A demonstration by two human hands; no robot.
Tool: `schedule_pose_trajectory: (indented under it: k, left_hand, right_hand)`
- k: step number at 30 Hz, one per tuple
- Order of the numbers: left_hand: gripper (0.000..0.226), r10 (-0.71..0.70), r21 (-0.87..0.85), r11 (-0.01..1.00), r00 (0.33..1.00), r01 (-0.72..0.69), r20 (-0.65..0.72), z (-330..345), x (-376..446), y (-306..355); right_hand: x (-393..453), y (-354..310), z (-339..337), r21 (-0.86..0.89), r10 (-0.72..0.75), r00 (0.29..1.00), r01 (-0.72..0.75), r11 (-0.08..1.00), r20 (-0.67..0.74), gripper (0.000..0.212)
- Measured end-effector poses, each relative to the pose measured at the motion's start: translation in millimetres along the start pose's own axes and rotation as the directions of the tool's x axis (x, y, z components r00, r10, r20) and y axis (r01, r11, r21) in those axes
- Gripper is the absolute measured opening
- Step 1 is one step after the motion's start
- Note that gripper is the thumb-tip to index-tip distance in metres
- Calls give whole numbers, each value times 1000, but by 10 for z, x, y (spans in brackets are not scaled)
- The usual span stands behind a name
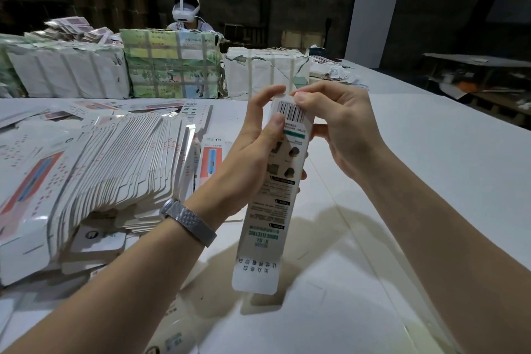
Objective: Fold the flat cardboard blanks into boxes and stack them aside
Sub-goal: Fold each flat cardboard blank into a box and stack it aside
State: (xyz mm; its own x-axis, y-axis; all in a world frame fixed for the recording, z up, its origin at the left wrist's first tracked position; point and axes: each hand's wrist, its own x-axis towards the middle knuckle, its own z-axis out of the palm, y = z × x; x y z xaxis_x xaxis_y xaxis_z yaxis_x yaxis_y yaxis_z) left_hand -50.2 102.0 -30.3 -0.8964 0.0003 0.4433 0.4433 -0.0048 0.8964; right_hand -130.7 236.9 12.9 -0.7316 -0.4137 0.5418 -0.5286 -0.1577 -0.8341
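Above white counter [431,152], mid-scene: long narrow box [275,190] held upright, barcode end far. Left hand [253,146] grips its left side, thumb on barcode. Right hand [342,129] pinches top flap. Fanned blanks [120,164] lie left on counter. Wrapped bundles [172,66] along far edge.
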Motion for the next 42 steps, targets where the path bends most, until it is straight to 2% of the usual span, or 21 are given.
schedule_pose_trajectory:
  k: [9, 13, 15, 19, 22, 25, 27, 30, 31, 33, 34, 36, 38, 39, 42]
  left_hand:
    - [12, -8, -90, 996, 997, 1, -77, 49, 15, 29]
    - [11, 25, -70, 997, 991, -35, -134, 70, 25, 3]
    - [12, 48, -77, 995, 985, -61, -166, 74, 45, -5]
    - [20, -11, -243, 970, 991, -22, -133, 79, 78, 7]
    - [39, -132, -351, 932, 987, 91, -95, 84, 81, -13]
    - [54, -229, -297, 927, 973, 228, 34, 63, 59, -27]
    - [51, -264, -207, 940, 963, 270, 57, 41, 68, -26]
    - [30, -231, 145, 957, 964, 250, -133, 9, 144, -27]
    - [24, -198, 204, 951, 963, 234, -183, -9, 167, -29]
    - [19, -152, 235, 952, 970, 195, -187, -48, 180, -25]
    - [19, -140, 241, 953, 973, 182, -184, -65, 177, -16]
    - [22, -120, 254, 953, 973, 169, -197, -106, 175, -7]
    - [25, -113, 280, 945, 971, 170, -208, -138, 174, -5]
    - [27, -115, 296, 939, 973, 172, -201, -129, 181, -17]
    - [26, -121, 334, 924, 971, 186, -206, -152, 148, -49]
  right_hand:
    - [-72, 35, 87, 54, -86, 996, 84, 995, 38, 22]
    - [-108, 86, 166, 23, -56, 998, 57, 998, -7, 19]
    - [-112, 127, 238, -58, -33, 999, 31, 998, -43, 20]
    - [-132, 205, 329, -413, -64, 997, 40, 910, -46, 48]
    - [-152, 207, 315, -440, 45, 998, -23, 897, 40, 62]
    - [-143, 169, 241, -457, 125, 990, -85, 886, 59, 75]
    - [-142, 153, 141, -513, 150, 988, -107, 852, 42, 75]
    - [-102, 133, -161, -561, 226, 970, -238, 792, -93, 54]
    - [-67, 118, -304, -573, 229, 959, -282, 769, -165, 46]
    - [2, 99, -630, -658, 218, 938, -346, 669, -271, 41]
    - [22, 118, -803, -728, 217, 928, -373, 575, -304, 42]
    - [5, 234, -1157, -833, 265, 887, -451, 320, -378, 30]
    - [-106, 455, -1486, -852, 378, 801, -521, 57, -465, 19]
    - [-187, 562, -1659, -836, 417, 752, -547, -35, -510, 18]
    - [-301, 734, -1997, -773, 388, 683, -619, -141, -618, 16]
